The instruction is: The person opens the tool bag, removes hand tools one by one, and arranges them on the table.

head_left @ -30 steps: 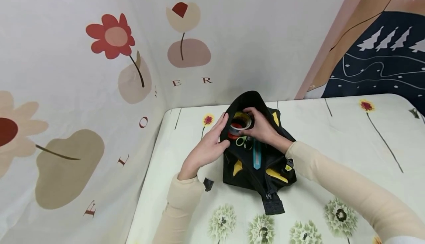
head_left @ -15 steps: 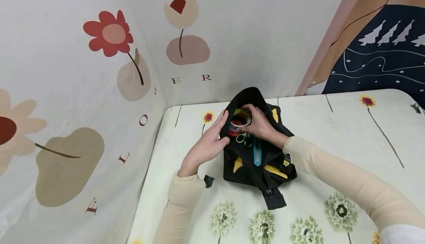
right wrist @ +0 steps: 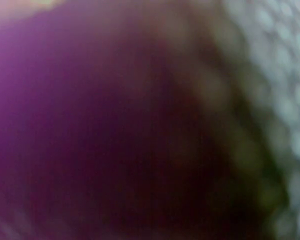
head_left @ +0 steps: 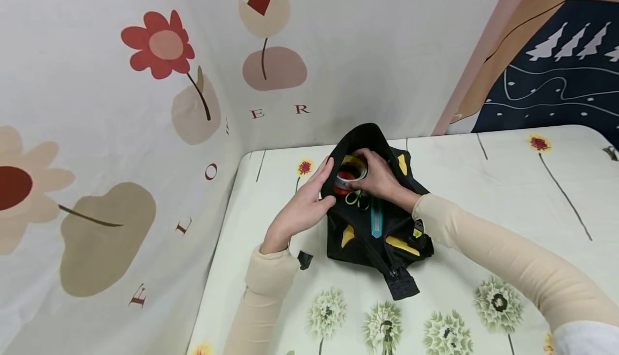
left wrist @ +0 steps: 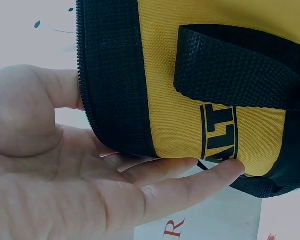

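A black and yellow tool bag [head_left: 355, 242] lies with its mouth unzipped. My left hand [head_left: 302, 207] holds the left side of that mouth. In the left wrist view, its thumb passes behind the zipper edge and its straight fingers lie along the yellow panel [left wrist: 172, 125]. Reaching into the bag, my right hand [head_left: 379, 175] grips a tape roll [head_left: 353, 160] with a yellowish ring. A red roll [head_left: 340, 189] shows just below it. Green scissor handles [head_left: 352, 197] and a teal utility knife [head_left: 376, 221] sit nearby on the bag. The right wrist view is blurred.
A small black piece [head_left: 304, 259] lies left of the bag on the flower-patterned tablecloth [head_left: 483, 194]. The bag's zipper tab [head_left: 402, 285] points toward the front. A printed white curtain [head_left: 367, 75] hangs right behind the bag, and more curtain stands at the left.
My right hand keeps its grip on the tape roll, with only small shifts inside the bag. The left hand stays at the bag's mouth. The whole head view has drifted slightly upward.
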A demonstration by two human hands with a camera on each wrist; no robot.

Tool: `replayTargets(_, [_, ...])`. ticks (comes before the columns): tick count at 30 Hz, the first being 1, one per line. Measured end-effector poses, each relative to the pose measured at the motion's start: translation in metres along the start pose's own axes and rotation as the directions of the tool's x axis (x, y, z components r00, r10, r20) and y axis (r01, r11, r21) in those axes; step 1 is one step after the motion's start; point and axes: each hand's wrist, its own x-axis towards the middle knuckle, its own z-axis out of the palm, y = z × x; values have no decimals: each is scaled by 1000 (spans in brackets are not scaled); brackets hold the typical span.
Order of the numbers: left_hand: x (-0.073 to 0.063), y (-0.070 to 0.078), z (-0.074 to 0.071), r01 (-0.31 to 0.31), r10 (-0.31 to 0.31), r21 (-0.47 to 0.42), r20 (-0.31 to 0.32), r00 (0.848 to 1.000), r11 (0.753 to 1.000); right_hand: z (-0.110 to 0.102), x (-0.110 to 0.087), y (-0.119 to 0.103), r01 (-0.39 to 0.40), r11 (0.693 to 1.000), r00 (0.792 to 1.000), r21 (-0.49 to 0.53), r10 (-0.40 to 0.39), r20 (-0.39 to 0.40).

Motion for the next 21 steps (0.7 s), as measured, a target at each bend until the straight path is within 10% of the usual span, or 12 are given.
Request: replayTargets(21, [-3,1,-1,-1,1,-6,7,1000,1000,-16,-25,-14,121,989,993,-81,-121,4])
